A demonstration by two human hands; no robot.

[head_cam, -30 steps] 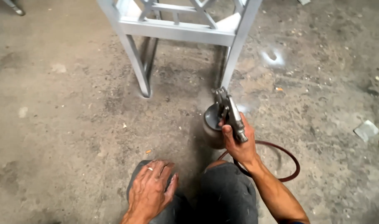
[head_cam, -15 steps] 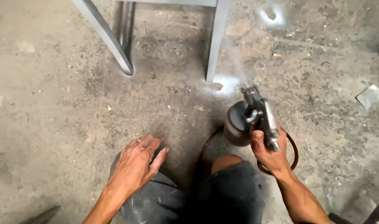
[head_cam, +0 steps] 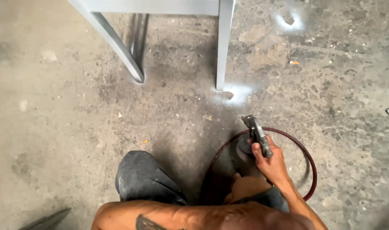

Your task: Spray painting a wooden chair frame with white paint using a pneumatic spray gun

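Note:
My right hand (head_cam: 273, 164) grips a metal spray gun (head_cam: 257, 134) low over the concrete floor, its nozzle pointing away from me. A dark paint cup (head_cam: 244, 146) hangs beneath the gun. A dark red hose (head_cam: 306, 150) loops on the floor around the hand. A forearm (head_cam: 181, 217) lies across the bottom of the view over my knees, and my left hand does not show. A grey-painted metal frame stands ahead, with a slanted leg (head_cam: 117, 47) and a straight leg (head_cam: 224, 47).
White overspray (head_cam: 240, 92) marks the floor at the straight leg's foot, with another patch (head_cam: 288, 19) farther right. My knee in dark grey trousers (head_cam: 143, 179) is at the bottom centre. A dark flat object (head_cam: 45, 219) lies bottom left.
The view has tilted down and the frame now sits higher. My right hand has lowered the gun toward my knee. My left hand has left my knee and gone out of sight.

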